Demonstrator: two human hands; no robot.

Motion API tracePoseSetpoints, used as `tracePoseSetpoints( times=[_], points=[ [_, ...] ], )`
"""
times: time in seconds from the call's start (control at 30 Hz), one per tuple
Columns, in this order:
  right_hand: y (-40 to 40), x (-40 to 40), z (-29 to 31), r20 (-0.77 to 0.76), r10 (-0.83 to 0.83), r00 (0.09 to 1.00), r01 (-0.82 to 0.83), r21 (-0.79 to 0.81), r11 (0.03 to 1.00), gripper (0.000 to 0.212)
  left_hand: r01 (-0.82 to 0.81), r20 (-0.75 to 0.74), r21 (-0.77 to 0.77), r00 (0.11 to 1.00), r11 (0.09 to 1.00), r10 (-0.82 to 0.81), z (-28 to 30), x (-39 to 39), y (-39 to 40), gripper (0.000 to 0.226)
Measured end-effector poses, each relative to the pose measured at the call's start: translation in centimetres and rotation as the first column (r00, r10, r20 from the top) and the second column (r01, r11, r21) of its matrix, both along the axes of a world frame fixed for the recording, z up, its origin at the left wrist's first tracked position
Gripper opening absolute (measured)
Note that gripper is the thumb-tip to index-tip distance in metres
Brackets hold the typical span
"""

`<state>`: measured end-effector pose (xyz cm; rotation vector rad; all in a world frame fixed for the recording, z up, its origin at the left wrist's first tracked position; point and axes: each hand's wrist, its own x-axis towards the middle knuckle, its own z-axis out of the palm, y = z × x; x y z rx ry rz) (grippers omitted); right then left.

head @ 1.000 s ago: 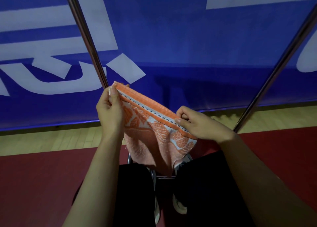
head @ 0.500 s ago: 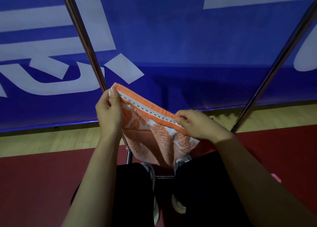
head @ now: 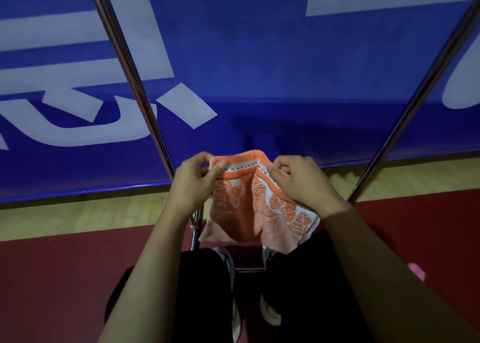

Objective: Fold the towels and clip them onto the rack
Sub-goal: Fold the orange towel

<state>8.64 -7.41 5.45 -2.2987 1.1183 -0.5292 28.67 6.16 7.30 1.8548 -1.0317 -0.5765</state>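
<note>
An orange towel (head: 249, 210) with a white leaf pattern hangs in the air between my hands. My left hand (head: 193, 183) pinches its top left corner. My right hand (head: 301, 184) pinches the top edge on the right. The top border bows upward between the two hands and a fold runs down the middle. Two metal rack poles rise on either side: the left pole (head: 132, 80) passes just behind my left hand, the right pole (head: 426, 80) stands apart to the right. No clip is in view.
A blue banner (head: 259, 57) with white lettering fills the background. Below it lie a strip of wooden floor (head: 78, 218) and a red mat (head: 52, 277). My legs and shoes (head: 270, 314) stand by the rack's base bar. A pink object (head: 417, 271) lies at the right.
My hands have come closer together, so the towel's top edge, stretched straight before, now bows up and folds in the middle. The left hand has dropped lower.
</note>
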Motion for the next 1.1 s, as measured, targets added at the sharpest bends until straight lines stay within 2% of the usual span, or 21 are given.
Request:
tracePoseSetpoints(
  times=[0.13,0.23,0.33,0.43,0.5,0.6,0.73,0.83,0.93,1.0,1.1],
  points=[
    [0.3,0.3,0.3,0.024,-0.036,0.999,0.034,0.069,0.997,0.03,0.101,0.086,0.07,0.991,0.992,-0.107,-0.1,-0.8,-0.2,0.034],
    [-0.1,0.8,0.6,0.125,-0.112,0.986,0.079,0.244,0.966,0.027,0.167,0.153,0.065,0.973,0.984,-0.175,-0.4,-1.4,-0.6,0.058],
    [-0.6,1.4,0.4,0.232,-0.233,0.944,0.103,0.465,0.879,0.015,0.242,0.14,0.034,0.96,0.97,-0.244,-1.1,-2.4,-1.4,0.054],
    [-0.4,1.9,0.6,0.293,-0.273,0.916,0.041,0.609,0.792,0.017,0.265,0.139,0.01,0.955,0.964,-0.264,-1.3,-3.5,-1.9,0.035],
    [-0.3,2.1,0.6,0.347,-0.321,0.881,0.002,0.677,0.736,0.018,0.25,0.135,0.001,0.959,0.968,-0.248,-1.3,-3.7,-2.2,0.03],
    [-0.3,2.1,1.0,0.429,-0.392,0.814,-0.102,0.77,0.63,0.025,0.199,0.054,-0.032,0.979,0.979,-0.197,-1.1,-3.7,-2.4,0.024],
    [-0.1,1.5,1.7,0.523,-0.297,0.799,-0.318,0.786,0.53,0.04,0.093,-0.105,-0.1,0.989,0.991,-0.104,-0.4,-3.6,-2.2,0.025],
    [0.3,1.3,1.5,0.583,-0.136,0.801,-0.426,0.715,0.555,0.059,0.027,-0.293,-0.147,0.954,0.989,-0.069,0.3,-4.0,-2.0,0.028],
    [0.9,1.0,1.8,0.575,0.03,0.818,-0.46,0.622,0.634,0.067,0.007,-0.416,-0.148,0.907,0.989,-0.069,0.7,-4.1,-1.8,0.032],
    [1.4,1.0,2.0,0.559,0.093,0.824,-0.46,0.563,0.686,0.057,0.021,-0.469,-0.12,0.88,0.993,-0.075,0.7,-4.0,-1.7,0.034],
    [1.9,1.1,2.0,0.552,0.134,0.823,-0.44,0.47,0.765,0.026,0.04,-0.491,-0.097,0.867,0.994,-0.083,0.4,-4.0,-1.6,0.034]
  ],
)
